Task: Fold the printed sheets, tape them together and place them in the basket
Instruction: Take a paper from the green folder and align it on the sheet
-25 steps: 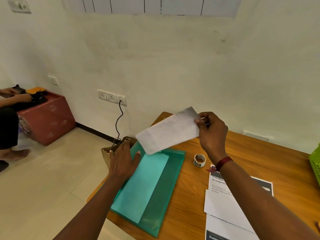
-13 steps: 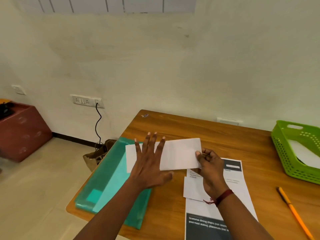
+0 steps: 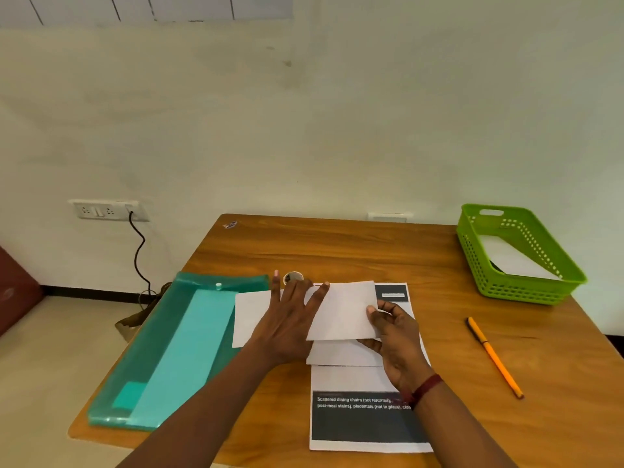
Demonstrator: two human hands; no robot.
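Folded sheet (image 3: 344, 310) lies mid-table (image 3: 337, 244) atop the printed pages, brought down from mid-air a second ago. Left hand (image 3: 287, 319) presses it flat with straight fingers; right hand (image 3: 395, 336) pinches its right edge. Creasing appears under way, and the basket (image 3: 526, 292) waits at the far right corner.

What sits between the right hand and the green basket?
Head view: past the printed sheet, only bare table separates right hand and green basket; the orange pen lies nearer the person.
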